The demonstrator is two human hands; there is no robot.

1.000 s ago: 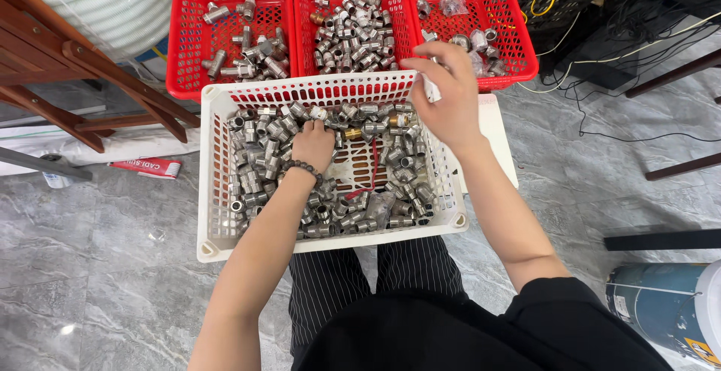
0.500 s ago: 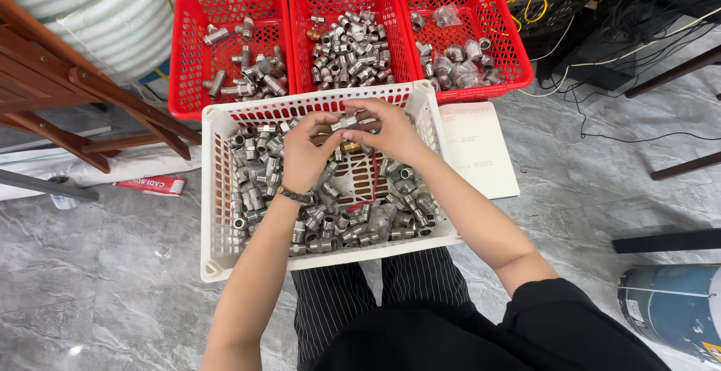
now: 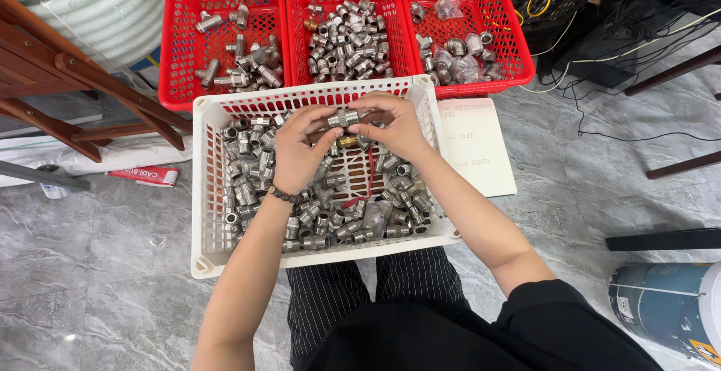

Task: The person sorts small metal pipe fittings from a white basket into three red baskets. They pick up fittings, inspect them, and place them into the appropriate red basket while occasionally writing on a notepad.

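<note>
A white plastic basket [image 3: 204, 191] full of several silver metal pipe fittings rests in front of my knees. Both hands are over its far half. My left hand [image 3: 299, 152] and my right hand [image 3: 398, 127] pinch the two ends of one silver pipe fitting [image 3: 343, 118] between their fingertips, held level just above the pile. A small brass-coloured fitting [image 3: 347, 142] lies in the basket right under it. A beaded bracelet circles my left wrist.
Three red baskets [image 3: 180, 55] holding sorted metal fittings stand side by side beyond the white one. A white notepad [image 3: 481, 153] lies to its right. Wooden furniture legs [image 3: 90, 85] are at the left, dark cables and chair legs [image 3: 676, 164] at the right, a blue-grey drum [image 3: 661, 307] at lower right.
My right hand came back from the right red basket to the white one. My left hand rose from the pile, and both hands now hold one fitting together.
</note>
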